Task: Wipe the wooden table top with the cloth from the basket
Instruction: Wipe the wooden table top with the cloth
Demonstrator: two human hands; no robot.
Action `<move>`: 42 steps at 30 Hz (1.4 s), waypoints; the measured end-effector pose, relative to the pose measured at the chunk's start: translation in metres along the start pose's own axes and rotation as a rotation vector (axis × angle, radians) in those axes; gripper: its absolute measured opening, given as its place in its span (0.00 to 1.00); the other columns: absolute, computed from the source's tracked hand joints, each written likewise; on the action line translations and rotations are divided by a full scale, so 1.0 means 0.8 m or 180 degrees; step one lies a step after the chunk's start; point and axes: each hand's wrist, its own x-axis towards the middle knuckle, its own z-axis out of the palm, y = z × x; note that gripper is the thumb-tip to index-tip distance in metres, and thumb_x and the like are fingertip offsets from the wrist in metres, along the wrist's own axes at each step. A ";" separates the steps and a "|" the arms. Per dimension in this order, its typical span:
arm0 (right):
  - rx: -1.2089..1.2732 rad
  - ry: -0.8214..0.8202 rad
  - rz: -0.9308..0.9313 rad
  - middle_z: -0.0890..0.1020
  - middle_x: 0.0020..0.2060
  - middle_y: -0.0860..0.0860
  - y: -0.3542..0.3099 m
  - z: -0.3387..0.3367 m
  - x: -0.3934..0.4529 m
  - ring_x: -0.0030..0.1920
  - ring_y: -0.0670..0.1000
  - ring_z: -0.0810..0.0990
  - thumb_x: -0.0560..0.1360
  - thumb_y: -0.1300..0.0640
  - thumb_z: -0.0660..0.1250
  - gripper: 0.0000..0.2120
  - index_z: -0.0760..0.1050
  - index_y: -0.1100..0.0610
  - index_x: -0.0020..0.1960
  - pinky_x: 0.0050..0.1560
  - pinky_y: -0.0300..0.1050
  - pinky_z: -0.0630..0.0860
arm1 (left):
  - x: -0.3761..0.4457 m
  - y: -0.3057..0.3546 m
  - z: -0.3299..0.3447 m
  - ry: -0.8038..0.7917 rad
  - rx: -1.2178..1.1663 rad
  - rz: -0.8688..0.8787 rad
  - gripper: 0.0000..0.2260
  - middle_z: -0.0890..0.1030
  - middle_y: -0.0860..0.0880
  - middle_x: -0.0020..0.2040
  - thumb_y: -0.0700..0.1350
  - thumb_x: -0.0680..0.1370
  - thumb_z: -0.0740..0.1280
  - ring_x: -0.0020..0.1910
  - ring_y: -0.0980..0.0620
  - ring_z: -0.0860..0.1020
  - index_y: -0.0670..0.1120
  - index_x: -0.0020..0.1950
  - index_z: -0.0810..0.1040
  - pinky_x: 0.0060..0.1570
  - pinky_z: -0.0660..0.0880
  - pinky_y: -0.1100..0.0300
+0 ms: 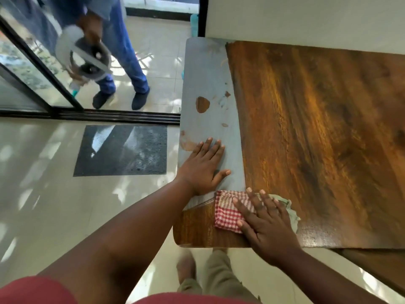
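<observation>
Nearest the lens: red sleeve point(30, 290) at lower left, olive trouser leg point(215, 275) and one foot on pale floor tiles point(43, 194) below the bench edge. Left hand point(202, 168) laid flat, palm down, on the grey dusty strip point(208, 88) along the left end of the wooden bench point(317, 139); fingers straight and spread, thumb out to the right; grip released, holding nothing. Right hand point(266, 222) pressed flat on the cloth point(228, 212), fingers extended and slightly splayed, pointing up-left; grip released, nothing curled round the fabric. Cloth: red-and-white check, folded, lying on the near left corner area of the bench, its upper edge touching the lower end of the grey strip; pale green fabric point(292, 212) protruding from under the right hand on the right side, whether part of the same cloth cannot be told. Bare brown patches and finger smears visible within the grey strip; wood to the right of the strip glossy, dark-grained. Bench set against a white wall point(306, 18) at its far edge. Dark doormat point(122, 150) on the floor left of the bench, just before a black sliding-door track point(109, 116). Beyond the track: second person in blue trousers point(125, 47) and dark shoes, holding a blurred grey device, type not discernible.
</observation>
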 end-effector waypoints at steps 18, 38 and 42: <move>0.0191 -0.0064 -0.1209 0.62 0.75 0.47 -0.105 -0.001 0.021 0.73 0.55 0.62 0.79 0.38 0.50 0.21 0.61 0.36 0.72 0.68 0.57 0.49 | 0.002 -0.001 -0.008 0.0079 0.0059 0.0040 0.34 0.48 0.46 0.79 0.64 0.78 0.45 0.76 0.50 0.39 0.45 0.78 0.48 0.73 0.33 0.54; 0.0104 0.0258 -0.0448 0.37 0.76 0.46 -0.060 -0.053 0.203 0.75 0.53 0.34 0.77 0.34 0.36 0.25 0.33 0.32 0.72 0.68 0.62 0.30 | -0.022 -0.047 -0.022 0.0751 -0.0608 -0.1565 0.33 0.44 0.47 0.79 0.65 0.77 0.38 0.75 0.52 0.36 0.49 0.77 0.42 0.72 0.32 0.57; 0.0113 0.0290 -0.0464 0.38 0.76 0.46 -0.052 -0.066 0.247 0.75 0.53 0.34 0.78 0.34 0.38 0.26 0.37 0.33 0.74 0.68 0.62 0.30 | -0.028 -0.034 -0.007 0.0662 -0.0607 -0.1805 0.37 0.36 0.48 0.77 0.68 0.75 0.40 0.75 0.52 0.33 0.49 0.76 0.34 0.71 0.30 0.56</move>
